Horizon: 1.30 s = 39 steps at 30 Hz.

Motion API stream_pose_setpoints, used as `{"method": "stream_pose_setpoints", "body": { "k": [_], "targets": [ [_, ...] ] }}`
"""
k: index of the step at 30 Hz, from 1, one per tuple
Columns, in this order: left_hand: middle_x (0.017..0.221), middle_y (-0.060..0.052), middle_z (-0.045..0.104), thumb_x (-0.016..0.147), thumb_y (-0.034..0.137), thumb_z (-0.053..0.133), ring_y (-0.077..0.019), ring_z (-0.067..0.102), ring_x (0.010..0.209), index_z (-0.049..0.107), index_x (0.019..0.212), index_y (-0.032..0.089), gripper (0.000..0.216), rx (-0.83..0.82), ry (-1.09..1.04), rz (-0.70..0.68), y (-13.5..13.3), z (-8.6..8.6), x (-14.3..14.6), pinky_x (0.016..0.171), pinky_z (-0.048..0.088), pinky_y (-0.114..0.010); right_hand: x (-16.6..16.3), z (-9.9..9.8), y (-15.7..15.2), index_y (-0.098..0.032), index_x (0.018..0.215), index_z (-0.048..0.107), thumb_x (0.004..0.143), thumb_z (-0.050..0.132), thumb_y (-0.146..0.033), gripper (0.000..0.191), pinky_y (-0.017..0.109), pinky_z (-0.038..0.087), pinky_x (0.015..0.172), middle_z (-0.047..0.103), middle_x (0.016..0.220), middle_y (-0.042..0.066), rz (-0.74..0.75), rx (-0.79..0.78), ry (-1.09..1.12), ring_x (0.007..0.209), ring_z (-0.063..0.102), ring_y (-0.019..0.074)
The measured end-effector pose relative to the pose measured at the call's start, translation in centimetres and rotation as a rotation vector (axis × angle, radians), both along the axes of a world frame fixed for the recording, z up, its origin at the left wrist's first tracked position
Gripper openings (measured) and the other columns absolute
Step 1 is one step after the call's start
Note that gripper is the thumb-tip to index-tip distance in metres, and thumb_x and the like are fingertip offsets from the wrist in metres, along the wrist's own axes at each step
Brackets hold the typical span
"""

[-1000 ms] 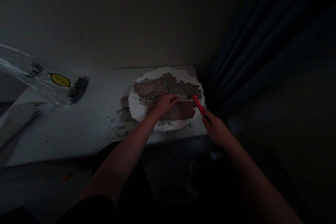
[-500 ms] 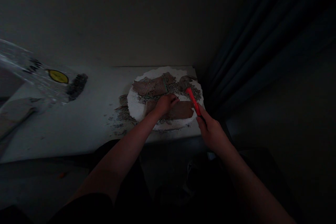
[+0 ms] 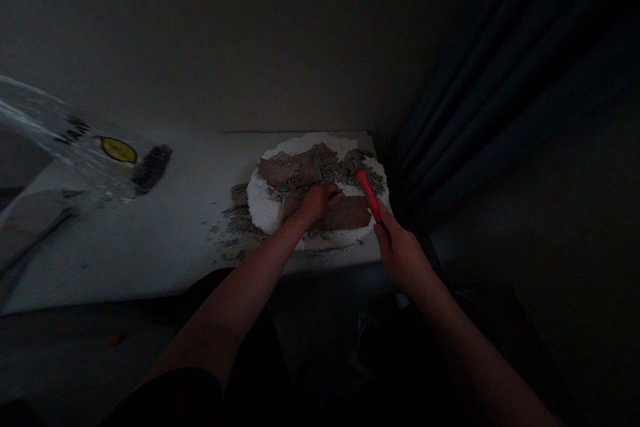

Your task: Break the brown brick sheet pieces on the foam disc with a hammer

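My right hand (image 3: 401,250) is closed around the dark grip of a red-handled tool (image 3: 369,193). The tool's far end meets a grey clay-like lump (image 3: 354,160), so its head cannot be made out. My left hand (image 3: 320,203) rests on a flat brown slab (image 3: 353,213), its fingers drawn together; whatever lies between them is too dark to name. Under the slab is a white, ragged-edged board (image 3: 263,203). Behind my left hand, a brown mesh-textured piece (image 3: 290,170) lies on the same board, with small grey grit (image 3: 343,173) beside it.
The board stands on a pale table (image 3: 165,233), near its right end. Grey crumbs (image 3: 240,220) lie left of the board. A clear plastic bag (image 3: 95,153) with a yellow label and dark contents is at far left. Dark curtains (image 3: 490,80) hang at right.
The view has shifted slightly, moving the table and board a little down and right in the picture. Both hands keep nearly the same places, and the right still grips the red-handled tool.
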<state>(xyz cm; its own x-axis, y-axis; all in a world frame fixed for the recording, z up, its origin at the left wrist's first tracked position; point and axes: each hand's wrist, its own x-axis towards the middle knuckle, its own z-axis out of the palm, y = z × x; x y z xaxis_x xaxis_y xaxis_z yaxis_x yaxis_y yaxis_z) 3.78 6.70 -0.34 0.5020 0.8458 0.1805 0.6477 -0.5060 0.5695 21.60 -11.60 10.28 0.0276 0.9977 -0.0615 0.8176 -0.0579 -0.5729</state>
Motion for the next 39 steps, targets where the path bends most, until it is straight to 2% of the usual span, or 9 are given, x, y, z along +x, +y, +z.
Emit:
{"method": "stream_pose_setpoints", "body": {
  "k": [5,9,13,17,21,25,29,33,39],
  "targets": [
    [0.089,-0.009,0.076,0.093,0.035,0.056,-0.0198,0.068,0.078,0.076,0.094,0.015,0.028,-0.021,-0.025,0.017,0.23,-0.22,0.1,0.075,0.049,-0.028,0.02,-0.16,0.07,-0.021,0.16,0.031,0.103,0.037,-0.029,0.058,0.035,0.052,0.077,0.077,0.097,0.012,0.016,-0.041,-0.04,0.084,0.073,0.0272],
    [0.087,-0.009,0.076,0.092,0.036,0.057,-0.0196,0.066,0.075,0.076,0.093,0.015,0.028,-0.017,-0.02,0.004,0.46,-0.44,0.17,0.072,0.048,-0.028,-0.09,-0.01,0.06,-0.02,0.162,0.026,0.103,0.034,-0.032,0.06,0.036,0.052,0.078,0.076,0.093,0.011,0.013,0.004,-0.038,0.083,0.072,0.0275],
    [0.089,-0.009,0.077,0.092,0.035,0.056,-0.0202,0.068,0.077,0.076,0.093,0.015,0.028,-0.016,-0.028,0.0,0.51,-0.36,0.13,0.074,0.049,-0.029,-0.37,0.15,0.04,-0.02,0.16,0.031,0.103,0.036,-0.031,0.058,0.036,0.051,0.073,0.076,0.089,0.011,0.001,-0.059,-0.124,0.078,0.072,0.0279],
    [0.088,-0.009,0.076,0.092,0.035,0.056,-0.02,0.068,0.077,0.076,0.091,0.015,0.028,-0.03,-0.033,-0.023,0.49,-0.21,0.12,0.074,0.049,-0.029,-0.51,0.25,-0.01,-0.021,0.162,0.025,0.104,0.033,-0.03,0.059,0.034,0.05,0.07,0.077,0.091,0.011,-0.006,-0.021,-0.139,0.077,0.072,0.0272],
    [0.09,-0.011,0.077,0.092,0.036,0.055,-0.0212,0.068,0.078,0.076,0.093,0.015,0.03,-0.026,-0.03,0.004,0.52,-0.24,0.19,0.074,0.049,-0.03,-0.5,0.28,0.01,-0.021,0.161,0.029,0.104,0.036,-0.03,0.058,0.033,0.049,0.068,0.077,0.089,0.01,0.018,-0.059,-0.182,0.074,0.072,0.0267],
    [0.087,-0.009,0.077,0.091,0.036,0.056,-0.02,0.067,0.076,0.076,0.092,0.015,0.029,-0.037,-0.023,-0.013,0.55,-0.28,0.24,0.073,0.049,-0.029,-0.51,0.43,-0.01,-0.023,0.162,0.024,0.104,0.034,-0.031,0.059,0.033,0.05,0.071,0.077,0.093,0.01,0.01,-0.027,-0.135,0.08,0.072,0.0262],
    [0.089,-0.01,0.077,0.092,0.038,0.054,-0.0205,0.068,0.077,0.076,0.095,0.015,0.032,-0.035,-0.012,0.006,0.46,-0.16,0.23,0.072,0.049,-0.029,-0.56,0.39,-0.07,-0.023,0.161,0.026,0.104,0.035,-0.031,0.059,0.033,0.049,0.071,0.077,0.093,0.01,0.022,-0.067,-0.145,0.079,0.072,0.0269],
    [0.088,-0.009,0.077,0.092,0.039,0.054,-0.0199,0.068,0.077,0.076,0.093,0.015,0.033,-0.052,-0.014,0.001,0.37,-0.14,0.23,0.071,0.049,-0.028,-0.4,0.28,0.04,-0.021,0.162,0.024,0.103,0.035,-0.03,0.06,0.033,0.05,0.075,0.077,0.098,0.011,0.003,-0.038,-0.094,0.084,0.073,0.027],
    [0.089,-0.01,0.077,0.091,0.038,0.056,-0.0207,0.068,0.079,0.076,0.093,0.016,0.03,-0.036,-0.027,0.008,0.25,-0.08,0.23,0.073,0.049,-0.029,-0.16,0.35,0.14,-0.019,0.16,0.031,0.103,0.036,-0.03,0.058,0.036,0.052,0.08,0.076,0.103,0.014,0.021,-0.039,-0.04,0.089,0.073,0.0283]
  ]
}}
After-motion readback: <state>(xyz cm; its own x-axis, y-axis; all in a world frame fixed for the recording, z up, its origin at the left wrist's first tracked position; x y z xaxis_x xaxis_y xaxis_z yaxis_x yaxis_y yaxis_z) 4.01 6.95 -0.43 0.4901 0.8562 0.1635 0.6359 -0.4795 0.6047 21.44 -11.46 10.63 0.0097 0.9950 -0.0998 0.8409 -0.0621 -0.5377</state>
